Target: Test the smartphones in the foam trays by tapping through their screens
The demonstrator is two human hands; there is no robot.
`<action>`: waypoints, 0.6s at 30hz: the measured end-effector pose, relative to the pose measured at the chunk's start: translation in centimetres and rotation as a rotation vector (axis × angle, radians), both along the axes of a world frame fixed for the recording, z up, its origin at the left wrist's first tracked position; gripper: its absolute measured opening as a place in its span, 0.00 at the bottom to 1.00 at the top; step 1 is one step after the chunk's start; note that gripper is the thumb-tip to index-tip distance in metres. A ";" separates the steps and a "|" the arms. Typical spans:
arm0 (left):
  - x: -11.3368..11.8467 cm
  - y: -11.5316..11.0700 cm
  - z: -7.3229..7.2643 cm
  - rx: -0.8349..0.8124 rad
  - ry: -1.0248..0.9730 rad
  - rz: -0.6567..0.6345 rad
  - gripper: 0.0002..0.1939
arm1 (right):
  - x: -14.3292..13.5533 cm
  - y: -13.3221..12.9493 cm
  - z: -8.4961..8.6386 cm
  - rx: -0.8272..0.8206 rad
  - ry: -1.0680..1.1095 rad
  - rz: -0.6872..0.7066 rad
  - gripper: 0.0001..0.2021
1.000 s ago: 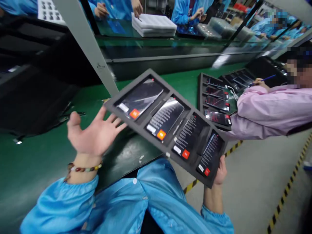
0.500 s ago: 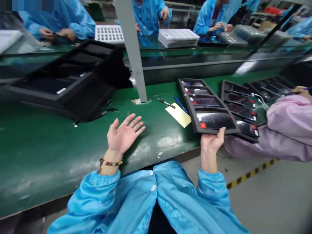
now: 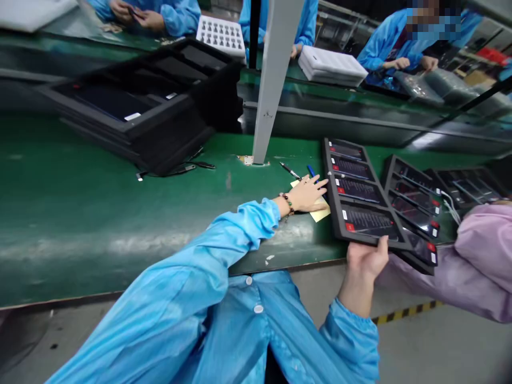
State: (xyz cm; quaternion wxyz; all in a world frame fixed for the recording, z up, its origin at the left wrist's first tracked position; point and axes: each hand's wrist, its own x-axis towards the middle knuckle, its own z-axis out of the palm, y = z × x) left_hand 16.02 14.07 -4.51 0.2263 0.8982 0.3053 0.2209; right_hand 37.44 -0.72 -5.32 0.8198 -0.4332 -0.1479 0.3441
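A black tray with several dark phones in its slots lies right of centre, its near end at the bench's front edge. My right hand grips that near end, thumb on top and fingers underneath. Over a yellow paper my left hand reaches out with fingers spread, its fingertips close to the tray's left side. It holds nothing that I can see. A blue pen and a black-and-silver pen lie just beyond that hand.
Stacked black trays stand at the left with cables beside them. A grey post rises from the green bench. More phone trays and a person's pink sleeve are at the right. Blue-sleeved people work opposite.
My left hand has moved right, from the open bench onto the yellow paper beside the tray. My right hand keeps its grip on the tray. The view has shifted.
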 end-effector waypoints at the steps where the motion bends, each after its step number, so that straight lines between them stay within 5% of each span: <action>1: 0.4 0.7 -0.4 0.028 0.033 0.002 0.27 | 0.0 0.0 0.2 0.002 -0.006 0.007 0.16; 9: -6.8 3.3 -2.0 0.154 0.111 -0.084 0.25 | -1.2 -0.8 -0.2 -0.111 0.031 0.095 0.15; 18: -12.4 1.2 -1.8 0.048 0.016 -0.162 0.24 | -1.1 -4.9 -0.1 -0.266 0.085 0.067 0.17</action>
